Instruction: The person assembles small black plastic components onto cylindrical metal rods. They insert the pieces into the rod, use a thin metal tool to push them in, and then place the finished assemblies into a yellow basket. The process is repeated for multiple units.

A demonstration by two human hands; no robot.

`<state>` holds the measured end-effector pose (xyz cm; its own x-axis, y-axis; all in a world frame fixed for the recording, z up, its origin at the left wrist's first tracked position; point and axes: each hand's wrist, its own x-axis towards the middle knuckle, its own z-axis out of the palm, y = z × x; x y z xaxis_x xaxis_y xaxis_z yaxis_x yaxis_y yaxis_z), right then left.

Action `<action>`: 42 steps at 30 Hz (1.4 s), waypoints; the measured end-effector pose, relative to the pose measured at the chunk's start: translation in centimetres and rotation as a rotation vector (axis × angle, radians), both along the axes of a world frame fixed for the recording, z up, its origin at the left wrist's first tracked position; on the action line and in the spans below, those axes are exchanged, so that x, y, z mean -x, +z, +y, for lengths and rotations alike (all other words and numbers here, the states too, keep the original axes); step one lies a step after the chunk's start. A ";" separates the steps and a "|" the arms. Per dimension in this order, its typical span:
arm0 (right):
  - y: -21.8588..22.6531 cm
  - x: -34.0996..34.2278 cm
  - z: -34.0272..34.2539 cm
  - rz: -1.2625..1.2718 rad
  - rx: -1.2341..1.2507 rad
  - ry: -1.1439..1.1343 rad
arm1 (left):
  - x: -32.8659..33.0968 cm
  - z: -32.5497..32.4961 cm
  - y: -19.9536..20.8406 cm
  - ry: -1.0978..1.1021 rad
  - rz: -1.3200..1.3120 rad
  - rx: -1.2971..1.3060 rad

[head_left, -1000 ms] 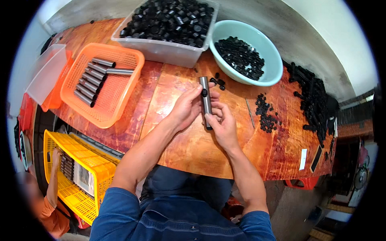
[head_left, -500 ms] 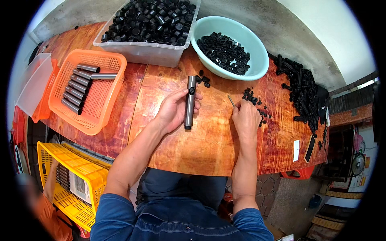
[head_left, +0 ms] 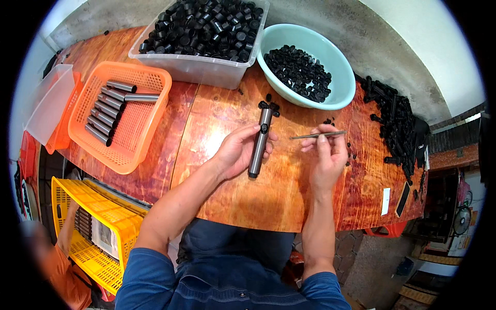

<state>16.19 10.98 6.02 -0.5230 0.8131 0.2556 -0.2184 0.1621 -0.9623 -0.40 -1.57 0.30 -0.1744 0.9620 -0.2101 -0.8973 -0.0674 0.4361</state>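
My left hand (head_left: pixel 233 155) is closed around a grey metal tube (head_left: pixel 257 153), which slants over the table with its far end tipped slightly right. The tube's near end is black, and a round black piece (head_left: pixel 264 128) sits at a hole in its side. To the right, my right hand (head_left: pixel 329 161) pinches a thin metal rod (head_left: pixel 301 137) lying crosswise between thumb and fingers, apart from the tube. Small black plugs (head_left: pixel 276 108) lie around the tube's far end. More of them (head_left: pixel 329 122) lie beyond my right hand, which partly hides them.
An orange basket (head_left: pixel 148 135) with several metal tubes stands at left. At the back are a clear bin (head_left: pixel 206 77) of black caps and a pale blue basin (head_left: pixel 345 82) of black plugs. Black parts (head_left: pixel 395 124) are heaped at right. Yellow crates (head_left: pixel 132 227) and another person (head_left: pixel 67 274) are lower left.
My right hand has lifted off the plugs and turned, swinging the rod from pointing away to lying crosswise. The tube in my left hand now tilts more. The whole view has shifted slightly.
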 end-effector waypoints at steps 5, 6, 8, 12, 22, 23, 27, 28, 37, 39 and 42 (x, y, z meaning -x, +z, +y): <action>-1.8 1.3 -2.0 0.088 -0.075 0.095 | -0.5 0.0 -0.1 0.007 0.026 0.000; -2.1 1.4 -2.2 0.093 -0.108 0.100 | -0.6 0.0 -0.1 0.001 0.019 -0.005; -2.7 1.4 -2.5 0.101 -0.170 0.111 | -0.7 -0.1 0.0 -0.002 0.020 0.005; -2.9 1.2 -2.9 0.072 -0.272 0.087 | -0.6 0.0 0.2 0.002 0.055 -0.001; -2.3 1.0 -2.9 -0.033 -0.524 0.073 | -0.5 -0.1 0.2 0.020 0.048 -0.005; -2.3 1.0 -2.9 -0.043 -0.538 0.071 | -0.5 -0.1 0.2 0.021 0.051 -0.005; -1.9 1.0 -2.9 -0.046 -0.553 0.082 | -0.6 0.0 0.5 0.020 0.070 -0.014; -1.7 1.0 -2.8 -0.050 -0.586 0.082 | -0.6 0.0 0.6 0.023 0.074 -0.008; -2.6 1.3 -3.2 0.005 -0.434 0.062 | -0.8 -0.1 0.7 0.038 0.171 0.018; -3.0 1.3 -3.2 0.031 -0.354 0.047 | -0.9 -0.1 0.7 0.042 0.168 0.017; -3.1 1.4 -3.3 0.065 -0.268 0.050 | -0.7 -0.2 0.6 0.036 0.157 0.021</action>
